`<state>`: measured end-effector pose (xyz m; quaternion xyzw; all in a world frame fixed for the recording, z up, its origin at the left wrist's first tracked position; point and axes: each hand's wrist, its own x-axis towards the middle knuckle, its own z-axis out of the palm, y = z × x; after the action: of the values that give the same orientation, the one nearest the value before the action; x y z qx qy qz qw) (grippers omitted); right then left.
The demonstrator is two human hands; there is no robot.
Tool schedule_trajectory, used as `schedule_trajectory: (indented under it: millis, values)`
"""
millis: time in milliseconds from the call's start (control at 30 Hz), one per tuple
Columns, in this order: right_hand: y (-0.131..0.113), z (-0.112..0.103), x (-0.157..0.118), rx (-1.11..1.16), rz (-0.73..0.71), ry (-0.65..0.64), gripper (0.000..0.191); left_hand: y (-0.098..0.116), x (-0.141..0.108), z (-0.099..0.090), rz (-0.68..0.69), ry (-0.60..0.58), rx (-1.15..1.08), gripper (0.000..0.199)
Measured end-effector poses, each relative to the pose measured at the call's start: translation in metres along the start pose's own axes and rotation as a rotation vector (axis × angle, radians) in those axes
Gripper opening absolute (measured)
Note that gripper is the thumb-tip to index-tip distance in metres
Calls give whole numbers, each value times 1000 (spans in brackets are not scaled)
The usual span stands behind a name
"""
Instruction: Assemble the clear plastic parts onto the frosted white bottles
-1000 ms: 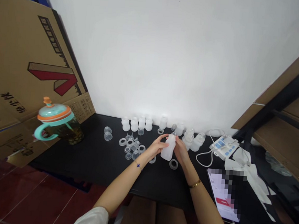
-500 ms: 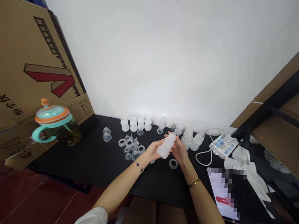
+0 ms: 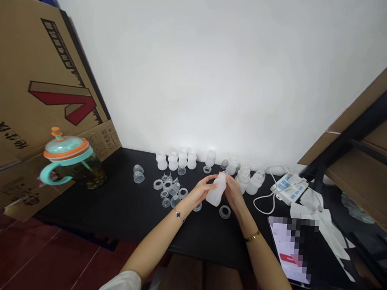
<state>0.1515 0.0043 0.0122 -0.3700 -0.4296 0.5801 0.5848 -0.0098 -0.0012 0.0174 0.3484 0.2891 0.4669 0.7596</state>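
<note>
Now that the frosted bottle has tipped back nearer upright, what are the fingers doing?

Clasping it: the left hand and right hand curl around it, holding it between their fingers, with a clear ring just below the right fingertips.

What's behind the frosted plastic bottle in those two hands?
Beyond the frosted plastic bottle, a row of frosted white bottles and a small clear ring sit on the black tabletop before the white wall. The left hand and right hand hide its sides.
</note>
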Motion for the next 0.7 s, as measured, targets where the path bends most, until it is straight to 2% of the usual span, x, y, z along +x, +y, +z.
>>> schedule_trajectory:
  millis: [433, 700]
  values:
    - [3, 0, 4, -78, -15, 63, 55, 1, -2, 1, 70, 99, 243, 83]
    - [6, -2, 5, -179, -42, 114, 49, -3, -2, 3, 120, 87, 271, 86]
